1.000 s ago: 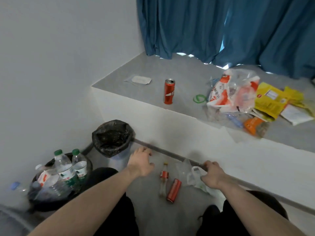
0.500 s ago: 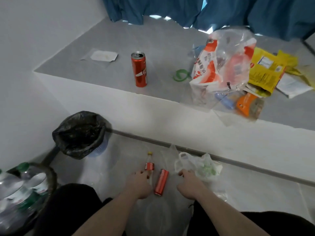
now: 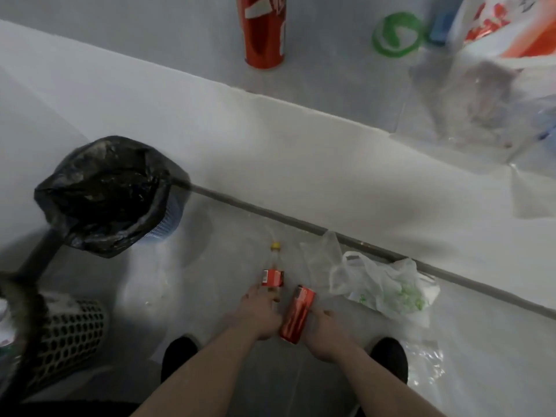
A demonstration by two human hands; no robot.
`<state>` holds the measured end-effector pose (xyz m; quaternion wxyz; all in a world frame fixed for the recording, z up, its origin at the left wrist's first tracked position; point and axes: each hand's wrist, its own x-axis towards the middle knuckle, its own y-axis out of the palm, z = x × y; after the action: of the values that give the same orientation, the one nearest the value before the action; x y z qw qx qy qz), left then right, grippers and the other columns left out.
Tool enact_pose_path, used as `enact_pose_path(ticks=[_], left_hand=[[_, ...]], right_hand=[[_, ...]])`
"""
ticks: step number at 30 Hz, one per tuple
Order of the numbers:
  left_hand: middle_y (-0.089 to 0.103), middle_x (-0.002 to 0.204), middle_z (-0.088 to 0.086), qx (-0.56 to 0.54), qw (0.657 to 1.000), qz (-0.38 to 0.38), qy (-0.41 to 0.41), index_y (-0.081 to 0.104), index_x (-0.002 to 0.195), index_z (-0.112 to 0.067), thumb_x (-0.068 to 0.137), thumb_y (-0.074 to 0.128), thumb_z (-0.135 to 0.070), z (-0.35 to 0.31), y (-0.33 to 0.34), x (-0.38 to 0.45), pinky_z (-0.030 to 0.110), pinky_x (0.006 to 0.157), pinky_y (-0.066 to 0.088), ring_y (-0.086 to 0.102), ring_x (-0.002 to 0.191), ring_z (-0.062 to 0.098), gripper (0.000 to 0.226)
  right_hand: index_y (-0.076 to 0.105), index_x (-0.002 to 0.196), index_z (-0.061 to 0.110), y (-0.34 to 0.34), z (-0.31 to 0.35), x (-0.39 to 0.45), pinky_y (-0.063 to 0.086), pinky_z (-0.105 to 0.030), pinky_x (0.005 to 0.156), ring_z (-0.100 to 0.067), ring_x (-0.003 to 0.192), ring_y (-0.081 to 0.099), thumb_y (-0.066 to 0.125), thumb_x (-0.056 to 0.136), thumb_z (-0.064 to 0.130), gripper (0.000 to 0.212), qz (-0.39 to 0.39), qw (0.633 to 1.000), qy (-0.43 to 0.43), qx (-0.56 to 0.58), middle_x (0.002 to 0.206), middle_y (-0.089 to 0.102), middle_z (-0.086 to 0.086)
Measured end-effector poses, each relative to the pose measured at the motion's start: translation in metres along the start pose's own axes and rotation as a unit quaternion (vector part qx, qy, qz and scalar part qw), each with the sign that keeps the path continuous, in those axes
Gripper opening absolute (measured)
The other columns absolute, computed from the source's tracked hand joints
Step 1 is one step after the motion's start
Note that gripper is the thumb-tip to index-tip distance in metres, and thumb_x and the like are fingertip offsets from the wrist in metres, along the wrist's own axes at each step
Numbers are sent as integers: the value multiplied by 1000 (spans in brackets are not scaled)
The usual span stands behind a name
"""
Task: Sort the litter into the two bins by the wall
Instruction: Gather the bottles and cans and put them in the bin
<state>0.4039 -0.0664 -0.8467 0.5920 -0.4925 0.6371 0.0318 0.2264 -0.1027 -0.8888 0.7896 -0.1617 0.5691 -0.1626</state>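
Observation:
A red can (image 3: 298,317) lies on the grey floor, and my right hand (image 3: 326,331) is closed around its right side. Just left of it lies a clear bottle (image 3: 273,276) with a red label and a yellow cap; my left hand (image 3: 258,314) covers its lower end with the fingers curled on it. The bin lined with a black bag (image 3: 111,194) stands by the wall at the left. A mesh bin (image 3: 69,335) holding plastic bottles sits at the lower left, partly cut off by the frame edge.
A white plastic bag (image 3: 388,290) and a clear wrapper (image 3: 422,367) lie on the floor to the right of my hands. On the raised ledge (image 3: 331,85) stand an upright red can (image 3: 264,31), a green ring (image 3: 397,34) and a pile of plastic bags (image 3: 496,61).
My view has dropped closer to the floor. Both hands came down and inward from the ledge's base: the left onto the bottle, the right from the white bag onto the lying can.

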Motion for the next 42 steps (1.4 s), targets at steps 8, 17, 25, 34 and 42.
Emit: enact_pose_path(ticks=[8, 17, 25, 34, 42], left_hand=[[31, 155, 0, -20, 998, 49, -35, 58, 136, -39, 85, 57, -38, 10, 27, 52, 30, 115, 31, 45, 135, 24, 51], [45, 141, 5, 7, 993, 95, -73, 58, 135, -36, 93, 54, -26, 17, 26, 35, 31, 111, 40, 50, 131, 28, 43], [59, 120, -2, -16, 1000, -18, -11, 75, 105, -35, 86, 65, -5, -11, -74, -52, 29, 82, 55, 63, 105, 22, 36], [76, 96, -5, -83, 966, -238, 62, 80, 94, -29, 71, 50, -34, 4, -172, -217, 30, 76, 61, 73, 85, 19, 38], [74, 69, -8, -245, 901, -354, 55, 79, 71, -31, 79, 65, -12, 126, -209, -334, 24, 56, 59, 70, 58, 12, 25]], right_hand=[[48, 144, 30, 16, 12, 52, 40, -28, 103, -29, 131, 52, 54, 90, 30, 54, 19, 996, 51, 72, 143, 53, -7], [44, 147, 39, 14, 5, 39, 35, -32, 116, -31, 134, 45, 52, 78, 37, 70, 64, 990, 93, 80, 150, 39, -13], [42, 117, 40, -59, 53, -46, 50, -25, 51, -21, 84, 60, 68, 79, 28, 47, -62, 993, 6, 96, 115, 52, -7], [42, 113, 38, -111, 134, -159, 50, -37, 84, -32, 97, 62, 65, 67, 38, 51, -168, 981, -96, 10, 115, 58, -13], [57, 105, 22, -107, 254, -266, 60, -43, 64, -34, 82, 65, 76, 77, 12, 35, -277, 918, -262, 109, 107, 55, -14]])
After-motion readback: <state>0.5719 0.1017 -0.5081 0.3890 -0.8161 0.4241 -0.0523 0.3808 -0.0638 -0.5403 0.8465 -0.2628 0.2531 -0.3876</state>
